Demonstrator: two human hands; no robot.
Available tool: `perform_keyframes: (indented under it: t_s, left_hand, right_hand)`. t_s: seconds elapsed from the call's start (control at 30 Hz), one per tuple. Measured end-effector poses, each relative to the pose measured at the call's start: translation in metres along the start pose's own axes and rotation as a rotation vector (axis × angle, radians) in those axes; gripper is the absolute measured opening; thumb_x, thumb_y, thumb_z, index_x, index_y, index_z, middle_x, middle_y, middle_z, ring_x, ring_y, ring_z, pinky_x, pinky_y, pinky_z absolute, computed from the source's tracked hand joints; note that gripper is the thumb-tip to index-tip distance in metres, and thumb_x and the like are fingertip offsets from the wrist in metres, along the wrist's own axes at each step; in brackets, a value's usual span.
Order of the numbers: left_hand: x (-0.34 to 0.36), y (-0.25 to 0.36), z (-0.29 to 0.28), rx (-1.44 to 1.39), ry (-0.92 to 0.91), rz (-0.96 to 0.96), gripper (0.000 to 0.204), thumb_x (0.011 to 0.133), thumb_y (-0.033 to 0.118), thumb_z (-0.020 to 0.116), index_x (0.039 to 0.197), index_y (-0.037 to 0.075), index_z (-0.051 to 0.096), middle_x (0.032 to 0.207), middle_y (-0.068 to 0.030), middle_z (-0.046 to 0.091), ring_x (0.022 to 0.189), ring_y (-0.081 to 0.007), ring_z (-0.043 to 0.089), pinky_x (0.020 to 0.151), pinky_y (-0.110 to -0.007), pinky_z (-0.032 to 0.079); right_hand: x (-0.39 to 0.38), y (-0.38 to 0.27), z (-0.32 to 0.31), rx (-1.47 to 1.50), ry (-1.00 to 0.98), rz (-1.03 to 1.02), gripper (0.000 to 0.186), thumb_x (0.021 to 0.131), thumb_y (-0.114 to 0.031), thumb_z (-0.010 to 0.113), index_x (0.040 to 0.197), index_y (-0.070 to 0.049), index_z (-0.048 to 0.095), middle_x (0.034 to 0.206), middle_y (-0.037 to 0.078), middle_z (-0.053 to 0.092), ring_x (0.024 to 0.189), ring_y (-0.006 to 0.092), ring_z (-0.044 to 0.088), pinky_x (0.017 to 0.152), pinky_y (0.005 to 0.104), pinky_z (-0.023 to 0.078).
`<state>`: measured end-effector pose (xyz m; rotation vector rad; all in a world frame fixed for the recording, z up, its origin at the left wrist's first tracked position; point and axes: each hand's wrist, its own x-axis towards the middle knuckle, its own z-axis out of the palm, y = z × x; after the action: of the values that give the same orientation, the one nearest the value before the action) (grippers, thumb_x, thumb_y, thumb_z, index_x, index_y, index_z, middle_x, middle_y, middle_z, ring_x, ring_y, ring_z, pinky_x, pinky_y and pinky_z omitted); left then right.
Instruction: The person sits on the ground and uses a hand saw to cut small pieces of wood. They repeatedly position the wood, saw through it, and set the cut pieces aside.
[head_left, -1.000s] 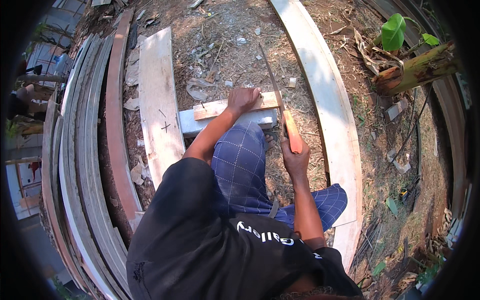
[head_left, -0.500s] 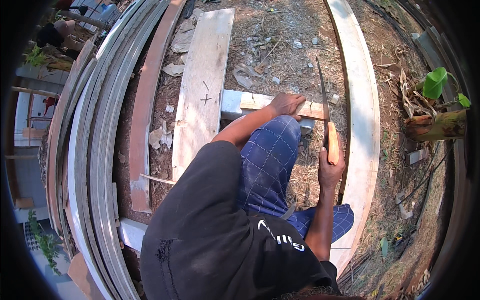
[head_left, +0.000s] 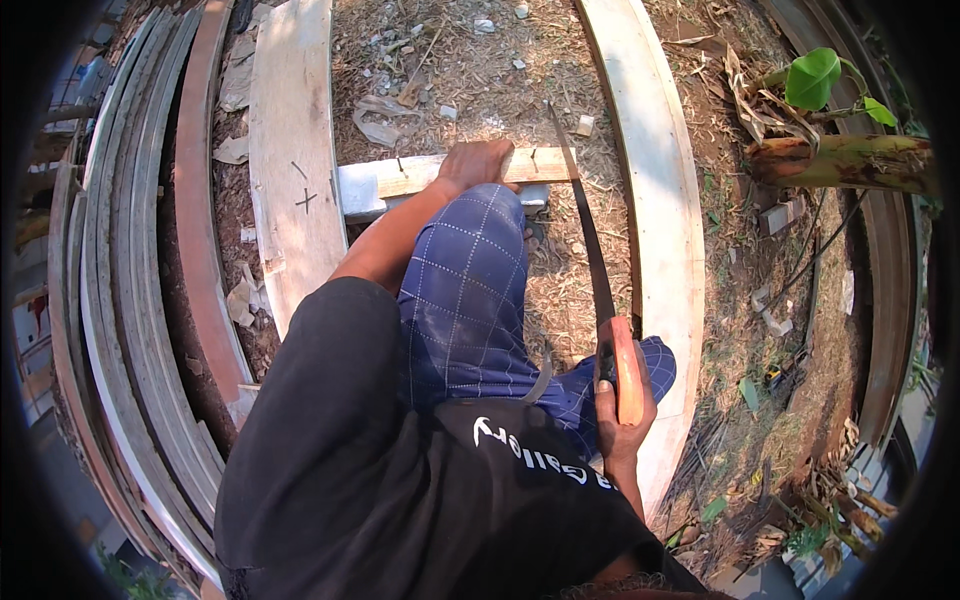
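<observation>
My right hand (head_left: 625,425) is wrapped round the orange wooden handle of a handsaw (head_left: 592,250), low by my bent knee. The narrow dark blade reaches away from me and crosses at the right end of a short wooden strip (head_left: 410,179). Two nails stick up from that strip. Over its middle, my left hand (head_left: 478,165) is closed on the wood and presses it down, fingers partly hidden. Beneath the strip lies a white block (head_left: 358,197), beside a wide pale board (head_left: 290,130) with dark pencil-like marks.
A long pale plank (head_left: 665,180) runs along my right. Several stacked boards (head_left: 130,250) and a reddish-brown board (head_left: 200,190) lie on the left. A cut plant stem (head_left: 840,162) with green leaves juts in at right. Dry litter and a plastic scrap (head_left: 385,122) cover the ground.
My right hand has drawn the saw back toward me, so the handle is farther from the strip. My left hand stays on the wood. The whole view has shifted.
</observation>
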<state>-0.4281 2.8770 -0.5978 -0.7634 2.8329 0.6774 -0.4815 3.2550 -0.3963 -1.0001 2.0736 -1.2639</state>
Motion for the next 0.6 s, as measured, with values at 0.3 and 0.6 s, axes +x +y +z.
perform_keyframes:
  t_s: [0.3, 0.6]
  left_hand:
    - [0.0, -0.017, 0.003, -0.016, -0.106, -0.107, 0.066, 0.078, 0.056, 0.082, 0.115, 0.006, 0.058, 0.106, -0.0185, 0.072, 0.102, -0.0401, 0.071, 0.088, -0.053, 0.055]
    - [-0.011, -0.006, -0.004, -0.093, -0.001, -0.057, 0.064, 0.076, 0.049, 0.087, 0.115, 0.006, 0.059, 0.103, -0.0181, 0.072, 0.102, -0.0387, 0.072, 0.088, -0.049, 0.056]
  right_hand:
    - [0.114, 0.053, 0.061, 0.112, 0.067, 0.17, 0.06, 0.09, -0.002, 0.064, 0.148, 0.002, 0.054, 0.139, 0.017, 0.066, 0.127, 0.0236, 0.064, 0.107, 0.0349, 0.048]
    - [0.007, 0.018, 0.01, 0.15, 0.0, 0.144, 0.056, 0.096, -0.005, 0.058, 0.149, 0.008, 0.049, 0.147, 0.023, 0.058, 0.139, 0.0323, 0.056, 0.117, 0.0404, 0.041]
